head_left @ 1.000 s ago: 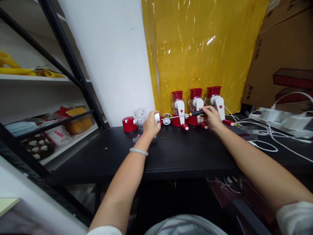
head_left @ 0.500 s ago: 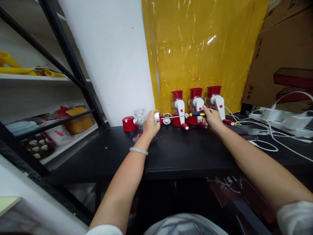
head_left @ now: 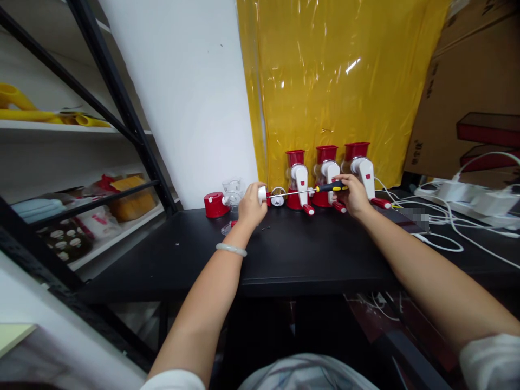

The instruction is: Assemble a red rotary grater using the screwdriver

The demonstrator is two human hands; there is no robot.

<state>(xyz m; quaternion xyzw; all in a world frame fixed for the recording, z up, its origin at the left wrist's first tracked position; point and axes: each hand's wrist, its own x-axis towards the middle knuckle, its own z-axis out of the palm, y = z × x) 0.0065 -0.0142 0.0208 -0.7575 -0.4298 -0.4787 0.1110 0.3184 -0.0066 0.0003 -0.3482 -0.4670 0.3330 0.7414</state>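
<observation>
My left hand (head_left: 251,205) is closed around a small white plastic part (head_left: 262,194) held just above the black table (head_left: 292,254). My right hand (head_left: 352,195) grips the black and yellow handle of a screwdriver (head_left: 309,190). Its thin metal shaft runs level to the left, and its tip meets the white part. Behind the screwdriver stand three red and white hand-crank grinders (head_left: 327,174) in a row against the yellow sheet. A green bangle sits on my left wrist.
A red round cap (head_left: 213,205) and a clear plastic piece (head_left: 233,192) lie left of my left hand. White cables and power strips (head_left: 455,196) cover the table's right side. A black metal shelf rack (head_left: 81,179) with packets stands at left. Cardboard boxes (head_left: 471,81) rise at right.
Both hands stay in nearly the same place. The right hand shifts a little on the screwdriver handle, and the view tilts slightly.
</observation>
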